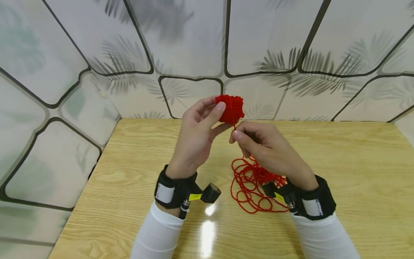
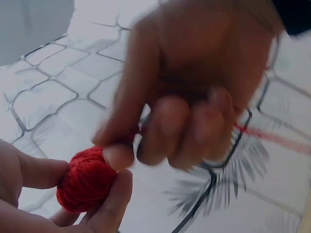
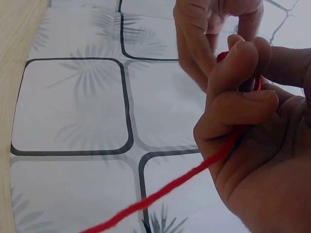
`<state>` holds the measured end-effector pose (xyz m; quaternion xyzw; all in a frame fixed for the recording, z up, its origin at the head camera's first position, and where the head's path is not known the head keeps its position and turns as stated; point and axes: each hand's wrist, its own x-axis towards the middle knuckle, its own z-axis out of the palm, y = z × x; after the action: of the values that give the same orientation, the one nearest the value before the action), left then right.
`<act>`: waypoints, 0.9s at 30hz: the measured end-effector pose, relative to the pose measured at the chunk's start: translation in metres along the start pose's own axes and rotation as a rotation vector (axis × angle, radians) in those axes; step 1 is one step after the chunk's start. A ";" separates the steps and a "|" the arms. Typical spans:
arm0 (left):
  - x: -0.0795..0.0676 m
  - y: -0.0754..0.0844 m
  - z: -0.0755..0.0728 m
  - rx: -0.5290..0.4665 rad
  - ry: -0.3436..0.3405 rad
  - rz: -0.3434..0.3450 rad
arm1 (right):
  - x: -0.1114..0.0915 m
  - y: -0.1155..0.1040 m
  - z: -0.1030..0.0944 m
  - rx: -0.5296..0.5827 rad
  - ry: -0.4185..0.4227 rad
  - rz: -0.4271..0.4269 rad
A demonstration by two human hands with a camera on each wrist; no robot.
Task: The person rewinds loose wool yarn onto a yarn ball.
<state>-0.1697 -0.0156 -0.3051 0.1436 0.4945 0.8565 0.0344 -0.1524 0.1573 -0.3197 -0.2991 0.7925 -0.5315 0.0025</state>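
A small bundle of wound red yarn [image 1: 233, 109] is pinched between the thumb and fingers of my left hand [image 1: 202, 131], raised near the back edge of the table. In the left wrist view the yarn bundle [image 2: 88, 180] looks round, with strands wrapped across it. Just below and right of it, my right hand [image 1: 270, 145] pinches the yarn strand [image 1: 234, 124] between thumb and forefinger. In the right wrist view the strand [image 3: 180, 182] runs through the curled fingers of that hand and trails off to the lower left.
A loose, tangled heap of red yarn [image 1: 249, 180] lies on the wooden table [image 1: 129, 172] beneath my right hand. Behind the table stands a wall [image 1: 194, 43] with dark outlines and leaf patterns. Black camera straps [image 1: 174, 190] circle both wrists.
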 end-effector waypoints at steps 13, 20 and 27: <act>-0.003 0.007 -0.009 0.099 -0.275 -0.163 | 0.001 0.011 -0.013 0.004 0.064 0.026; -0.006 0.018 -0.021 0.323 -0.478 -0.124 | 0.000 0.015 -0.018 0.039 -0.054 0.043; -0.008 0.019 -0.022 0.600 -0.573 -0.116 | 0.001 0.015 -0.021 -0.012 -0.050 0.111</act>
<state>-0.1669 -0.0454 -0.3013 0.3517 0.6997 0.5966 0.1754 -0.1670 0.1790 -0.3233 -0.2680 0.8107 -0.5182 0.0497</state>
